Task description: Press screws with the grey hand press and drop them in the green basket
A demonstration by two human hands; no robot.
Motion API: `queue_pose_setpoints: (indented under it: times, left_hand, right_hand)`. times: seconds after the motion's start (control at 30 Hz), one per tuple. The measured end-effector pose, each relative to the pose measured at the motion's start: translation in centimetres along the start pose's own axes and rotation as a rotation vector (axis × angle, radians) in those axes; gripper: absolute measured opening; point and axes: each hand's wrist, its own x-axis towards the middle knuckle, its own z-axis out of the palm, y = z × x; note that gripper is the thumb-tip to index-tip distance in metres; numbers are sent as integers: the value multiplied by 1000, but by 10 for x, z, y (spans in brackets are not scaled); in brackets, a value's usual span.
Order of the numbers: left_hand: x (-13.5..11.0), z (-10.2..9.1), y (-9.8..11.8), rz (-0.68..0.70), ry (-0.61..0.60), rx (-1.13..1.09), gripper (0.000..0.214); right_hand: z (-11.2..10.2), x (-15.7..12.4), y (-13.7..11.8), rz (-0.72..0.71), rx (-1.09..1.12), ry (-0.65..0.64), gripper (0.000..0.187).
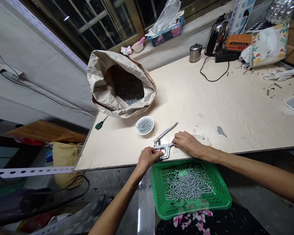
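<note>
A silver hand press tool (164, 141) lies at the near edge of the pale wooden table (210, 104), its long lever raised toward the back. My left hand (149, 157) is pinched at the tool's left jaw, fingers closed on something too small to make out. My right hand (188, 143) rests curled on the tool's right end, holding it against the table. Below them, on my lap, sits a green plastic basket (161, 195) with several small metal pieces. A white bowl (144, 125) of the same metal pieces stands just behind the tool.
A big open paper sack (100, 85) of dark small parts stands at the back left. Green-handled scissors (100, 124) lie by the left edge. A kettle (218, 34), a steel cup (195, 52), a black cord (214, 73) and a printed bag (267, 45) crowd the far right.
</note>
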Motion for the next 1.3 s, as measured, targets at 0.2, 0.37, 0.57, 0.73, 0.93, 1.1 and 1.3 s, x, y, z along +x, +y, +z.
queue_pose_setpoints:
  times: [0.2,0.37,0.57,0.73,0.93,1.1,1.3]
  left_hand:
    - [12,-1,8,-97,14,93,29]
    - [1,-26,6,131,364,632,24]
    - [-53,-29,18,389,-27,459,20]
    - [-28,-45,31,363,145,498,19]
    - [63,-73,27,188,406,494,22]
    - [84,-61,30,258,396,555,19]
    - [87,-60,30,298,345,637,25]
  right_hand:
    - [13,13,4,9,-76,107,15]
    - [15,12,8,-41,-91,131,15]
    - [18,9,7,-6,-50,173,14]
    - [19,8,4,0,-72,215,17]
    - [20,8,4,-4,-91,226,19]
    - [21,9,3,0,-117,225,17]
    - [22,9,1,3,-146,223,16]
